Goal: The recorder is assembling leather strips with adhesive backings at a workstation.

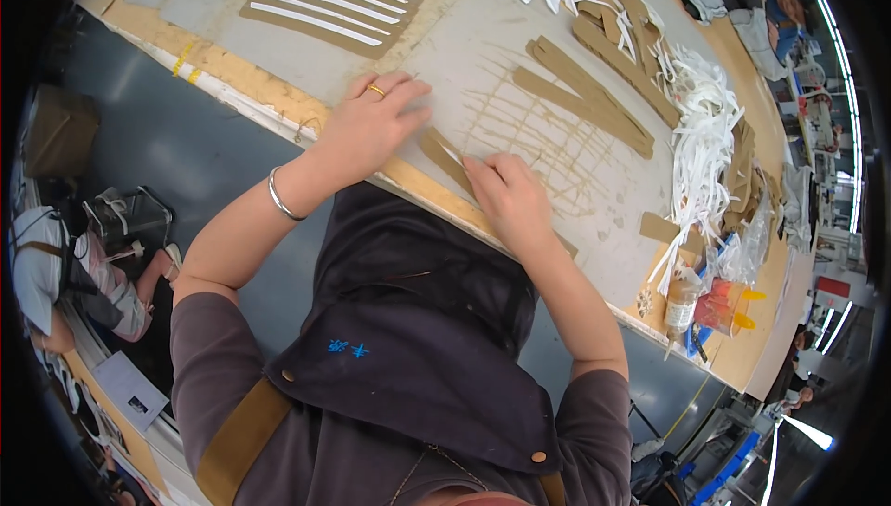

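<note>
A narrow brown fabric strip [444,155] lies near the table's front edge, with a thin white line along part of its upper side. My right hand [512,198] has its fingers bent and pressed together on that strip, their tips at the white line. What lies beneath the palm is hidden. Just beyond the strip's left end is my left hand [371,125], wearing a ring and a bangle. Its fingers are loosely bent, with a gap between thumb and forefinger, and nothing shows in them.
A brown panel with white strips [329,5] lies at the far left. Loose brown strips [585,97] rest right of centre, beside a heap of white ribbons [698,135]. A bottle [682,306] and a red container [719,306] stand at the right edge. Glue-like lines mark the tabletop [594,255].
</note>
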The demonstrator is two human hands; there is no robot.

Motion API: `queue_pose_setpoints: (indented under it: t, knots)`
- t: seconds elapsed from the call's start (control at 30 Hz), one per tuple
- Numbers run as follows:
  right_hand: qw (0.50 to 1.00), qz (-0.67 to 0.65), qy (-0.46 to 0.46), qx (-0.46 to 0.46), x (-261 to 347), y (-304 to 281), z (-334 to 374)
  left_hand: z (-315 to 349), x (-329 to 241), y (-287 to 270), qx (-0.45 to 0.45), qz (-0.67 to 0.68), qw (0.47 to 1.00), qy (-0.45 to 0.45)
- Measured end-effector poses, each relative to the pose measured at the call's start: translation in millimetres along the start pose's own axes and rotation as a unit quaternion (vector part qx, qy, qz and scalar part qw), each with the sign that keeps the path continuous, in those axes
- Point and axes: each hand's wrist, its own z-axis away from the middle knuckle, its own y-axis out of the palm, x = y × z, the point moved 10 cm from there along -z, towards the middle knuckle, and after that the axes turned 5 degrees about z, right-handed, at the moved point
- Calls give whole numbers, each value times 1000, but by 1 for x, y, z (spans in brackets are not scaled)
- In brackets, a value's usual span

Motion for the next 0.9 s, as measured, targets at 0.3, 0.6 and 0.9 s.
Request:
queue_pose_setpoints:
  t: [0.3,0.6,0.9]
  knots:
    - [1000,-15,3,-26,3,15,-23,12,-17,15,7,72,992,-102]
    - [1000,-13,17,-16,0,11,-18,17,1,-1,29,-68,986,-148]
    - [1000,3,-22,12,-10,-16,18,0,-64,24,132,19,990,-56]
